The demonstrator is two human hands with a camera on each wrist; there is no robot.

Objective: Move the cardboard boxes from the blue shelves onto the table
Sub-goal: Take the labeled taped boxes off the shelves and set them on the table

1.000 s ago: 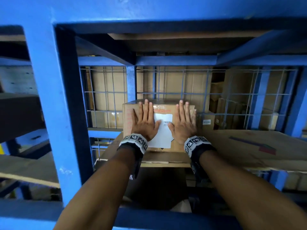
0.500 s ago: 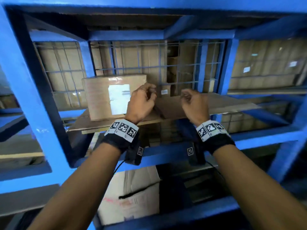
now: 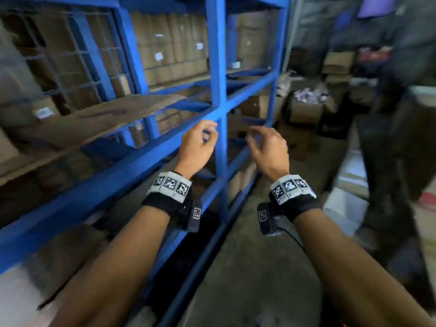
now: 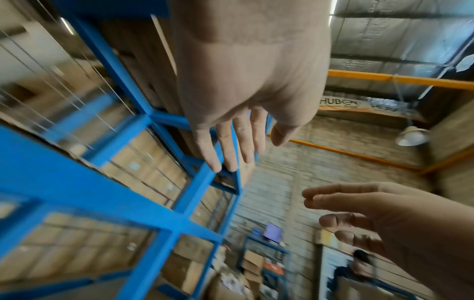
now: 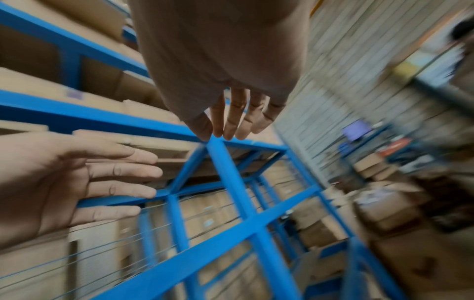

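Observation:
My left hand (image 3: 200,142) and right hand (image 3: 264,147) hang in the air in front of the blue shelves (image 3: 217,67), palms facing each other, fingers loosely curled and holding nothing. The left wrist view shows the left hand (image 4: 238,142) with relaxed fingers and the right hand (image 4: 359,219) beside it. The right wrist view shows the right hand (image 5: 236,117) and the left hand (image 5: 89,178), both empty. Stacked cardboard boxes (image 3: 169,50) with white labels sit behind the wire mesh. A flat cardboard sheet (image 3: 99,119) lines the nearest shelf. The picture is blurred by motion.
A blue upright post (image 3: 218,102) stands right behind my hands. Open cardboard boxes (image 3: 306,107) sit on the concrete floor (image 3: 247,267) at the aisle's end. A dark blurred figure (image 3: 396,138) stands at the right.
My hands left the labelled box on the shelf and pulled back. My view swung right along the shelves; that box is out of sight now.

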